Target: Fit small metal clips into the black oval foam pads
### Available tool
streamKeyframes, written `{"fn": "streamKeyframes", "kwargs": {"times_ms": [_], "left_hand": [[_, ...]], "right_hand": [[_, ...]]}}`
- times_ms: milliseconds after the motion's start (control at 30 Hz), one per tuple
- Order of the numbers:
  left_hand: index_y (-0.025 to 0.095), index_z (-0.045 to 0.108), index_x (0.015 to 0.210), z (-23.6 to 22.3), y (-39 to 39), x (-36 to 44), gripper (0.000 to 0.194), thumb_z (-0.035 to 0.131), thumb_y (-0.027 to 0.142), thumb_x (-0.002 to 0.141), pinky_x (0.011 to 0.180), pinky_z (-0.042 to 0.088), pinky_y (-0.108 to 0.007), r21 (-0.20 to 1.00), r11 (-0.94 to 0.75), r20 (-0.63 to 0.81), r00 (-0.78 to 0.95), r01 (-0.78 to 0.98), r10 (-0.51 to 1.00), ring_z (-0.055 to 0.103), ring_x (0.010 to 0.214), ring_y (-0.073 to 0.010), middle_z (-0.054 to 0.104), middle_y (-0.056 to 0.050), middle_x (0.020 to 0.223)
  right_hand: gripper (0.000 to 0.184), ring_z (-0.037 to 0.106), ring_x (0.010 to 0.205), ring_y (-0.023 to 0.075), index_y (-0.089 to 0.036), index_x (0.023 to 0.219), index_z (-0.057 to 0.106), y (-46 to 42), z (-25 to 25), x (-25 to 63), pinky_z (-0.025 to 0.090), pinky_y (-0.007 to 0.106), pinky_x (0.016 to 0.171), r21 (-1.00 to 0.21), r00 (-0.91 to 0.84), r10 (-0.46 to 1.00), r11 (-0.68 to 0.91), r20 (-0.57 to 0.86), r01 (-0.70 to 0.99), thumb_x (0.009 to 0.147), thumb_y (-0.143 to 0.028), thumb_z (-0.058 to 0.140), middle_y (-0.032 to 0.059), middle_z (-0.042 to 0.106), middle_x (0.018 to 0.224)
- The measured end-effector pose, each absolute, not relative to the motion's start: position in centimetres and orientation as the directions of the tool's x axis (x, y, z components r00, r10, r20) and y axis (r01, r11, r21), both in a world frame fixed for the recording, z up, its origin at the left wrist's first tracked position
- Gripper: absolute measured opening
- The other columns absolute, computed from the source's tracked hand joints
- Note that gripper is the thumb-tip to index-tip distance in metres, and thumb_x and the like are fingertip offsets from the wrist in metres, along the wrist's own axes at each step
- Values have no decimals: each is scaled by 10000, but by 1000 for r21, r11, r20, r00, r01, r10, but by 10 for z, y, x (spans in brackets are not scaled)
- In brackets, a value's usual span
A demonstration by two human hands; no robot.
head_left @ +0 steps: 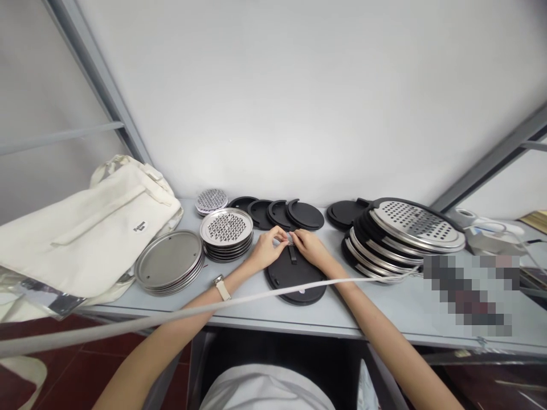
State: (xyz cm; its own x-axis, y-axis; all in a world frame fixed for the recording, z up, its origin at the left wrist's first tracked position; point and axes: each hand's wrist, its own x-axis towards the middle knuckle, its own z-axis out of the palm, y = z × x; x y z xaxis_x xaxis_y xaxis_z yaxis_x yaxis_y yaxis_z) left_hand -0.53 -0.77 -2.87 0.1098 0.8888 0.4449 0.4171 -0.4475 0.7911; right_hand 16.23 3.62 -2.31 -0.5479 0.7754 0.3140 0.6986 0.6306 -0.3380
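Both my hands meet over the far end of a round black disc (294,279) that lies on the grey table. My left hand (270,248) has its fingertips pinched together just above the disc's far edge. Close beside it, my right hand (311,247) also pinches near the same spot. Something small and shiny seems to be between the fingertips, too small to make out. Below the fingers, a short black strip (293,254) rests on the disc.
Left stand stacks of plain metal discs (168,259) and grater discs (226,228), beside a cream bag (94,233). Black discs (305,215) line the wall. A tall stack of perforated metal discs and black rings (416,225) stands right. A pale cord (256,296) crosses in front.
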Motion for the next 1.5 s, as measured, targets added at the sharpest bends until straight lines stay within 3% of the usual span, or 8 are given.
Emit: {"fn": "streamKeyframes", "kwargs": {"times_ms": [500,867,1233,1500], "left_hand": [[171,594,761,-27,-8,-8,105,565,75,790,765,463,-252,643,-568,526,243,515,815,602,772,-131,636,4,771],[183,579,739,-25,-10,-8,105,584,104,807,911,372,-331,621,-514,474,239,591,847,596,870,-161,669,15,808],[174,599,730,-30,-5,-8,104,596,97,799,808,440,-272,668,-497,451,230,555,862,614,807,-140,674,7,793],[190,587,776,-30,-9,-7,109,592,86,805,931,354,-342,600,-517,479,244,610,843,599,897,-157,671,20,831]], "right_hand": [[297,599,676,158,-175,750,534,38,-27,163,368,237,646,-385,-552,790,612,266,691,972,-249,351,54,646,730],[317,641,743,177,-161,811,599,35,-24,163,403,237,705,-408,-549,803,592,231,695,975,-261,347,92,701,825],[288,613,722,164,-163,804,589,37,-26,163,383,236,677,-360,-601,770,634,214,685,972,-239,369,78,684,818],[313,582,652,151,-169,758,575,36,-27,163,357,238,632,-356,-596,774,631,216,690,973,-248,363,59,664,754]]}}
